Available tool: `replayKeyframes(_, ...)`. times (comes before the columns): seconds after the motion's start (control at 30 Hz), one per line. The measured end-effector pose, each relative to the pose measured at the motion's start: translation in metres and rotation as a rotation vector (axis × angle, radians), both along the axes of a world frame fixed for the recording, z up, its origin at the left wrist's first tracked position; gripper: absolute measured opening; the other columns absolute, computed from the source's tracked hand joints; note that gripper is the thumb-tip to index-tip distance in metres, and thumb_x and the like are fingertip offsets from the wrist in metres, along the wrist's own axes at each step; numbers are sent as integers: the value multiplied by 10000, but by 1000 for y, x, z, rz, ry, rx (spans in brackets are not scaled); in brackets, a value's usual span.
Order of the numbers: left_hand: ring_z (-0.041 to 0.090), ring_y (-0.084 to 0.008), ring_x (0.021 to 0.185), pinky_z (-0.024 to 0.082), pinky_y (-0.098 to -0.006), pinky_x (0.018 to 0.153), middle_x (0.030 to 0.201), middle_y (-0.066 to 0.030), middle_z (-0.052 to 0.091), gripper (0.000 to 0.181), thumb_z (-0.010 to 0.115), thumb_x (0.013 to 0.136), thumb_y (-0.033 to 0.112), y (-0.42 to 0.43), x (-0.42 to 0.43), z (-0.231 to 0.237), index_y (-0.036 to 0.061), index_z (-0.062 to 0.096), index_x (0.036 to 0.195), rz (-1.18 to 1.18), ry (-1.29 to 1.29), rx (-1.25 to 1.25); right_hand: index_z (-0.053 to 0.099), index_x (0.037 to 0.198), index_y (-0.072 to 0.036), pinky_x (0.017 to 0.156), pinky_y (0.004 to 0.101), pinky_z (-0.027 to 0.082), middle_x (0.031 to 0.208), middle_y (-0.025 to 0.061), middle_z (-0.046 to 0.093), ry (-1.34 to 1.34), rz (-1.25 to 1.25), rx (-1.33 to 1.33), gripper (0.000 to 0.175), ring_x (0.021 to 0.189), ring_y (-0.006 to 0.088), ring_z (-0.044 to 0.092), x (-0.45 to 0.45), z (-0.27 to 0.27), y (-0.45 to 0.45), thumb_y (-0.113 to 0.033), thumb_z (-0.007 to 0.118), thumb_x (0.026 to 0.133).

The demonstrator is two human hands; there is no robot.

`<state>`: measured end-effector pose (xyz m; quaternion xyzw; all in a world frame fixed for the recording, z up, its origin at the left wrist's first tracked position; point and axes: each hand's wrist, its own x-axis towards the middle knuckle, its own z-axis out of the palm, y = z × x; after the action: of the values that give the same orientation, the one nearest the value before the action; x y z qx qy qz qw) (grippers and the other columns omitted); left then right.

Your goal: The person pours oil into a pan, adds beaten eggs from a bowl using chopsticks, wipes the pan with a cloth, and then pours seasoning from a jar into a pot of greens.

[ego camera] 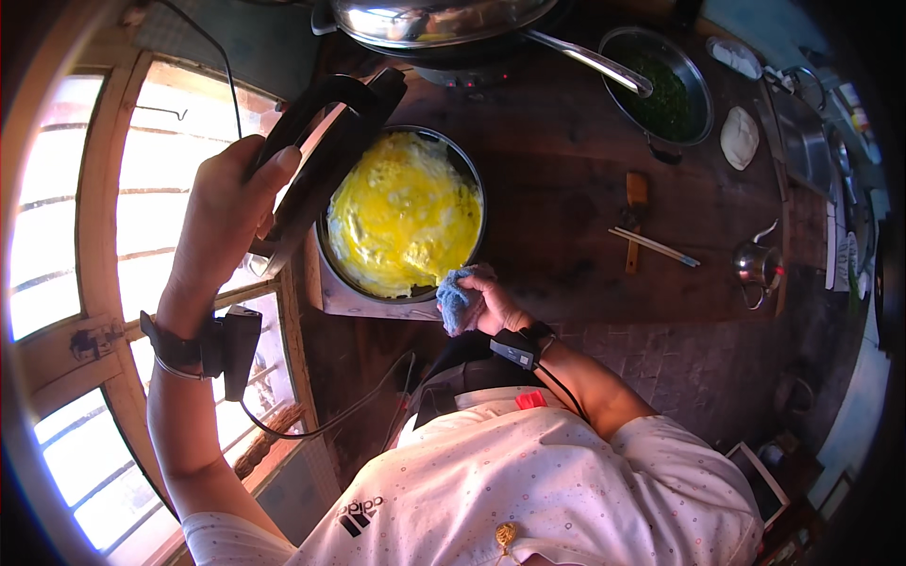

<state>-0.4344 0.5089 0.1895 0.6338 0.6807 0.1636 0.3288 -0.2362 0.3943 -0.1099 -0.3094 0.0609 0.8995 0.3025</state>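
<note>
A round dark pan point(483, 205) of bright yellow cooked egg point(405, 212) lies before me at the table's left end. My left hand point(233, 184) grips the black handle point(311, 106) of a dark lid or appliance cover point(340, 156), which is tilted up along the pan's left side. Bunched in my right hand point(488, 301) is a blue cloth point(460, 301), at the pan's near right rim. Whether the cloth touches the rim, I cannot tell.
A large covered metal pan point(439, 21) stands at the back. Rightward are a pot of chopped greens point(658, 92), pale dough point(740, 138), chopsticks point(655, 246) across a wooden-handled tool point(635, 198), and a metal kettle point(757, 263). A barred window point(163, 191) is at left.
</note>
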Motion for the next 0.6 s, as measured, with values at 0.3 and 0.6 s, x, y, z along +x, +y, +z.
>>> replayKeyframes(0.3,380,-36,413,308,-199,402,487,37,400,329,569,867,324,4,1,3,7,526,791,4,-63,-16,545,957,1,691,444,508,819,148,612,-56,-63,10,274,754,288,613,-2,4,0,-193,557,765)
replayKeyframes(0.6,371,-44,384,316,-194,394,467,39,369,329,522,888,325,19,9,8,23,500,759,-66,-19,-30,541,924,-9,691,424,512,812,144,611,-17,-64,-46,250,737,277,608,-1,3,3,-194,549,756)
